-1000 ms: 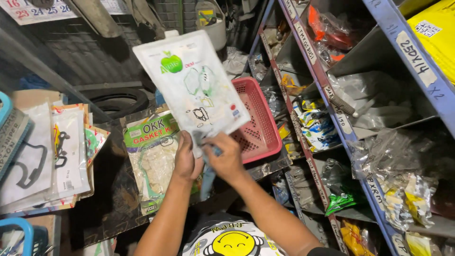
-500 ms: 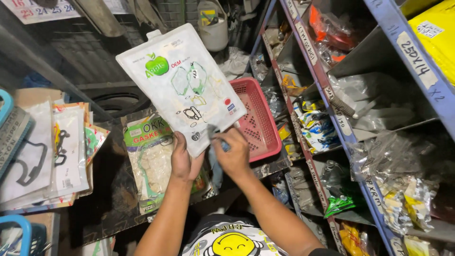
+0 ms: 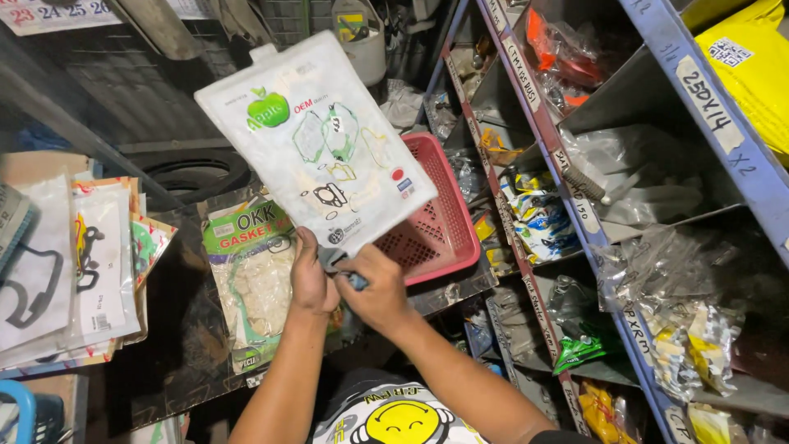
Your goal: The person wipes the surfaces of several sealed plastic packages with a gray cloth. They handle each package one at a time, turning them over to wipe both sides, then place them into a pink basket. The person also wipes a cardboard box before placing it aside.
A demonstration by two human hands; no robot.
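Far left: flat carded packets (image 3: pixel 90 271) lie stacked on the dark desk (image 3: pixel 177 329); beside them rests a clear gasket packet with a green header (image 3: pixel 251 279), flat and untouched.

Centre: the left hand (image 3: pixel 311 279) pinches the lower corner of a white plastic gasket pouch (image 3: pixel 316 140); the pouch stands raised above the desk, tilted with its top edge leaning left, printed face toward the camera. The right hand (image 3: pixel 380 292) is closed around a small dark-and-blue object (image 3: pixel 355 281) at the same corner; whether it also grips the pouch cannot be told. Against the earlier frames, the pouch has rotated further leftward and the right hand has shifted from the pouch edge to a closed grip just below it; judged from this, the corner of the pouch is the point being worked.

Right: a red perforated basket (image 3: pixel 440 222) sits behind the pouch; further right, blue-framed shelving (image 3: pixel 592 238) holds bagged parts (image 3: pixel 666 312).
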